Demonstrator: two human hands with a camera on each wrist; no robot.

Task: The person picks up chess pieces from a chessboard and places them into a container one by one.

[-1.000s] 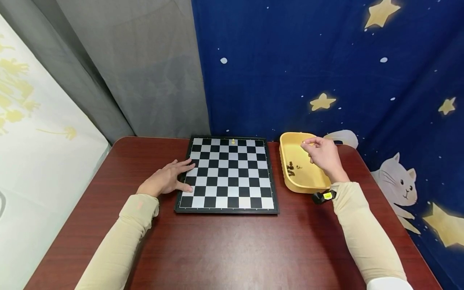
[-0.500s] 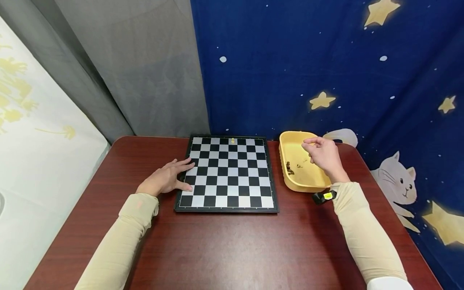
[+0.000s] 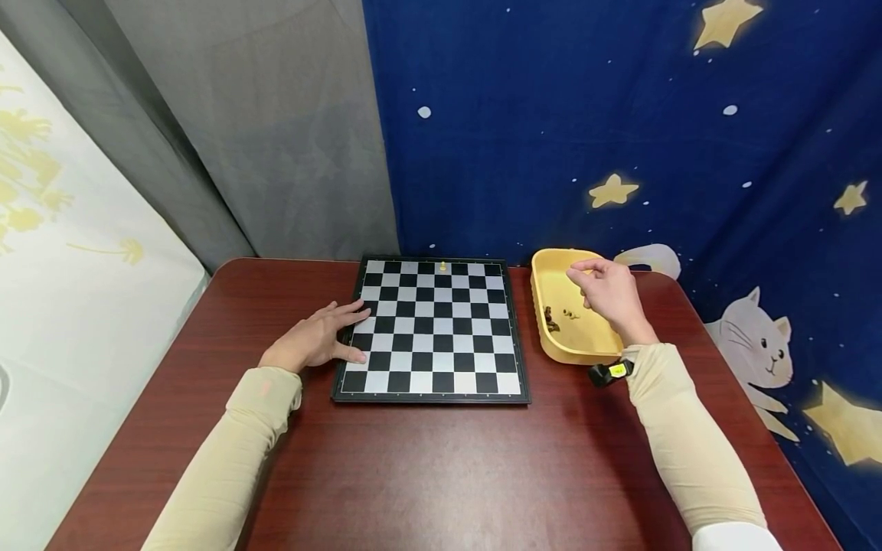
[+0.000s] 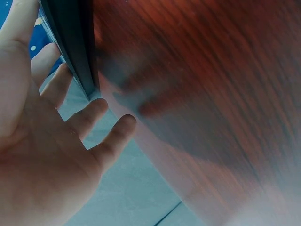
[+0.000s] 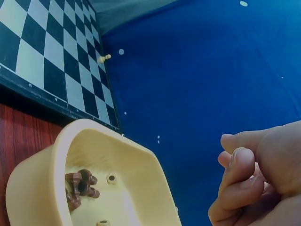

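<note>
A black-and-white chessboard (image 3: 433,337) lies on the table. My left hand (image 3: 313,340) rests at its left edge with fingers spread, the thumb and a finger over the border squares. One pale chess pawn (image 3: 443,266) stands in the board's far row. My right hand (image 3: 608,295) hovers over the yellow bin (image 3: 580,357), fingers curled and thumb near the fingertips; no piece shows between them in the right wrist view. Inside the bin lie several dark brown chess pieces (image 5: 83,186) in a cluster and two pale ones, including a pale chess piece (image 5: 111,179).
The reddish wooden table (image 3: 441,474) extends in front of the board. A blue star-patterned curtain (image 3: 496,138) and a grey curtain (image 3: 296,153) hang right behind its far edge. A white surface (image 3: 83,306) is on the left.
Over the bin, a second pale piece has come into view beside the first, and the dark pieces have shifted slightly left. The right hand has moved a little left; the left hand stays put.
</note>
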